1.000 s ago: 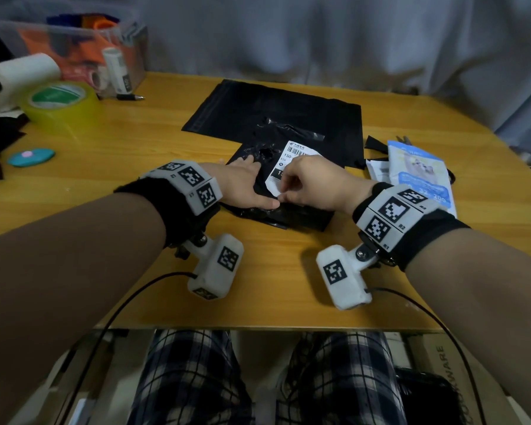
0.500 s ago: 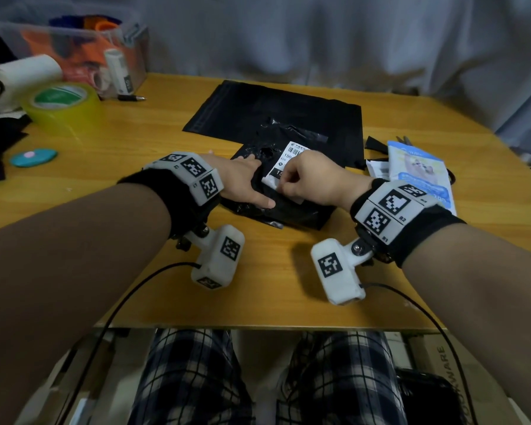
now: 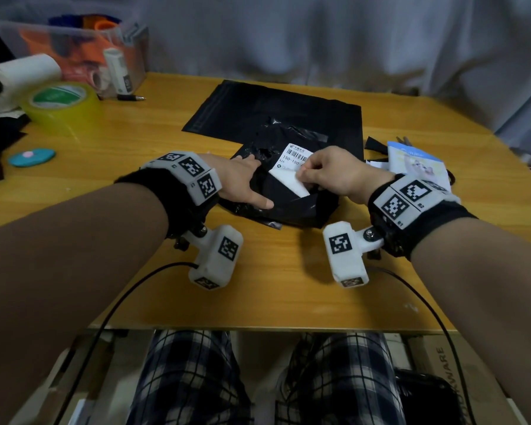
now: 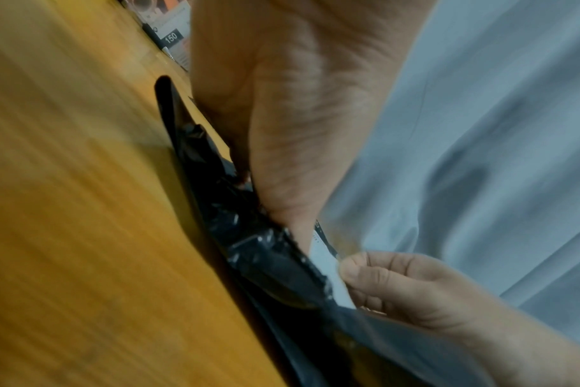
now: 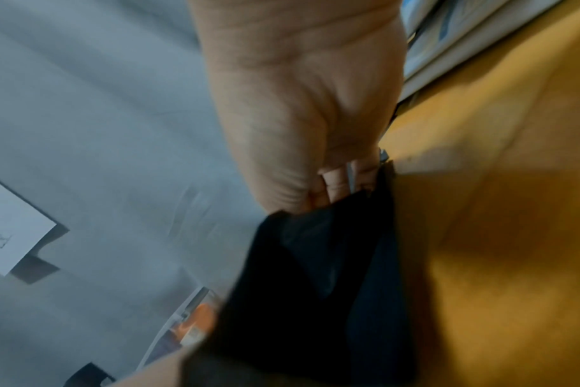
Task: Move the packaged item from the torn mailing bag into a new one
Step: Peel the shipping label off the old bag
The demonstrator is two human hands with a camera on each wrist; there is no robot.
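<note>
Head view: the torn mailing bag [image 3: 276, 191] lies at frame centre on the worktop [image 3: 258, 286], overlapping the near edge of the flat new bag [image 3: 273, 115] above it. The left hand [image 3: 242, 182] presses it flat, fingers straight; the right hand [image 3: 334, 173] pinches the white shipping label [image 3: 292, 170], its lower end lifted. The packaged item appears still inside, so extraction and rebagging remain. The bag's long axis runs lower right to upper left, roughly.
</note>
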